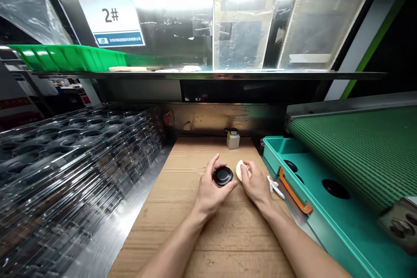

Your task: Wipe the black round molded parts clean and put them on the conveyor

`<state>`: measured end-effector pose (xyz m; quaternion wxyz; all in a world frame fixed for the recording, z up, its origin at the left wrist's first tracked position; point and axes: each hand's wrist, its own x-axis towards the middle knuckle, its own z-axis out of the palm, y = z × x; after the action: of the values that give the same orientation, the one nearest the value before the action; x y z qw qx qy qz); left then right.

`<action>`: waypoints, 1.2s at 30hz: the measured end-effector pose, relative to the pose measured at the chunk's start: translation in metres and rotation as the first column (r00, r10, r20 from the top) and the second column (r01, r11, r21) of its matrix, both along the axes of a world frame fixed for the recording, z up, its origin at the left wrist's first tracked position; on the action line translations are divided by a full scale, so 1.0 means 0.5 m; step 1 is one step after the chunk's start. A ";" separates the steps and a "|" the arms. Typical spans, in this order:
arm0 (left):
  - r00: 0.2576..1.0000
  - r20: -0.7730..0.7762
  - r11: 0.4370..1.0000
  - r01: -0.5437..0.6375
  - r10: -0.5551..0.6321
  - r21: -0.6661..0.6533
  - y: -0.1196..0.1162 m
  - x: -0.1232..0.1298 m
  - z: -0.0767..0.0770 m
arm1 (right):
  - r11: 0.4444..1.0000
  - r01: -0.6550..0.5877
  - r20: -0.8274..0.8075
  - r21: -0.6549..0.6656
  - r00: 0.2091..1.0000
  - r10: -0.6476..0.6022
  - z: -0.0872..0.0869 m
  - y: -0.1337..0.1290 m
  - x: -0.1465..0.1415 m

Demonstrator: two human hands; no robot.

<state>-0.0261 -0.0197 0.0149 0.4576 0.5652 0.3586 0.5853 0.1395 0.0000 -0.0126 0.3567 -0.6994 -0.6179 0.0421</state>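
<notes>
Left hand (pixel 210 189), one, centre: curled around one black disc (pixel 223 176), apparently cradling the rim to leave the face uncovered. Right hand (pixel 256 183), one, beside it: pinching one pale pad (pixel 239 170), seemingly leaving its edge free. Bottle (pixel 233 140), above centre: one. Teal tray (pixel 345 223), lower right: one, three dark discs (pixel 335 188) visible.

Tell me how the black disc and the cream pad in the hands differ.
Colour and finish: the black disc is dark and shiny, while the cream pad is pale and looks matte.
Pose: the disc shows its round face to the camera; the pad is tilted, partly covered by fingers.
Place: the disc is in the left grip, the pad in the right grip.
Shared: both have curved edges.
</notes>
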 end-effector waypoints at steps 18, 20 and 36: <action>0.978 0.209 1.000 -0.010 0.013 -0.014 -0.036 0.024 0.040 | 1.000 -0.028 -0.088 -0.001 0.996 0.028 0.000 0.002 0.008; 0.965 0.259 0.996 -0.005 0.029 -0.093 -0.021 0.027 0.029 | 0.998 -0.036 -0.161 0.050 0.986 0.044 0.009 -0.009 -0.005; 0.810 0.581 0.767 0.421 -0.079 -0.484 0.040 0.012 -0.036 | 0.979 -0.199 0.131 -0.046 0.970 0.203 0.036 -0.051 -0.064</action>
<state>-0.0199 0.0004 -0.0033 0.7674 0.2546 0.3004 0.5061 0.1076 -0.0254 0.0052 0.2965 -0.6402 -0.7075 0.0405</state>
